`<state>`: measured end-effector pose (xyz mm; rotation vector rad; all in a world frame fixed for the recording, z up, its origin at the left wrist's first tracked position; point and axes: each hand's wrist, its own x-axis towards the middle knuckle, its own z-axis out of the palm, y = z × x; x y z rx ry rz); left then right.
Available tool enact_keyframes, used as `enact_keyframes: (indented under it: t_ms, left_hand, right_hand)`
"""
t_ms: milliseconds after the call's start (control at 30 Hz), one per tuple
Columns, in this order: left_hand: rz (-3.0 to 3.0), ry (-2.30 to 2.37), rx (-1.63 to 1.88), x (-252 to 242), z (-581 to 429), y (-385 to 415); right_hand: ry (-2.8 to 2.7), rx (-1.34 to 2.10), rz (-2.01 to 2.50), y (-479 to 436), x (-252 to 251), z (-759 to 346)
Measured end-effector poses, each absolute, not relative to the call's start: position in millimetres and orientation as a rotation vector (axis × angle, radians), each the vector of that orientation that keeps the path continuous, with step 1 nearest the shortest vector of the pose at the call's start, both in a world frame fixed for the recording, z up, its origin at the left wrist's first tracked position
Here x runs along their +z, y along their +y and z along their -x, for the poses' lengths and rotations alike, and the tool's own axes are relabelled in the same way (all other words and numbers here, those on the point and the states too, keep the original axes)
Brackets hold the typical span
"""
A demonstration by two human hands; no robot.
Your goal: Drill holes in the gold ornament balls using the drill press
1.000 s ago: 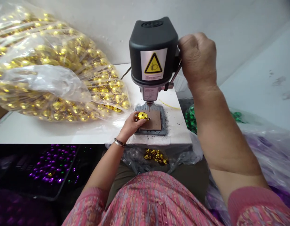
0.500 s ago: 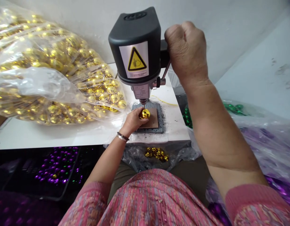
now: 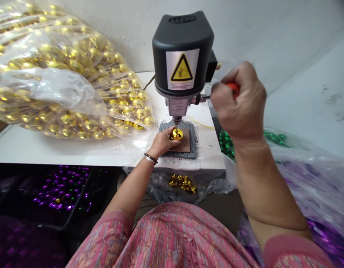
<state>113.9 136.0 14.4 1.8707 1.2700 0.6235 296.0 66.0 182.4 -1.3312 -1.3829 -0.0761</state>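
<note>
Between the thumb and fingers of my left hand (image 3: 163, 142) is a shiny gold faceted ball (image 3: 176, 134). The ball rests on a brown square board (image 3: 184, 144) over the grey base (image 3: 192, 149) of a bench drill press (image 3: 183, 52). The bit under the chuck (image 3: 176, 120) meets the top of the ball. My right hand (image 3: 240, 100) is closed round the red-knobbed feed lever (image 3: 233, 89) at the right side of the drill head.
A big clear bag of gold balls (image 3: 77, 74) fills the table's left. Below the front edge hangs a plastic bag with gold pieces (image 3: 183, 183). Purple balls (image 3: 63, 186) lie lower left; green balls (image 3: 227, 143) and purple bags (image 3: 302, 178) stand right. Dark shavings surround the base.
My right hand has pulled the lever down and towards me. The chuck and bit have come down onto the ball. My left hand keeps holding the ball; the view has shifted slightly.
</note>
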Motion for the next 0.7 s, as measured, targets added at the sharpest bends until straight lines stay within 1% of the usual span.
enact_keyframes:
  t_ms: [267,467,700]
  left_hand:
    - [-1.89,1.214,0.621,7,-114,138]
    - [-1.885,1.24,0.627,9,-114,136]
    - [-1.879,1.212,0.644,9,-114,136]
  right_hand:
    - [-1.465,-0.271,1.391,45,129,-295]
    - [-1.441,-0.438,1.3,48,110,-294]
    - [-1.389,-0.486,1.255,52,94,-293]
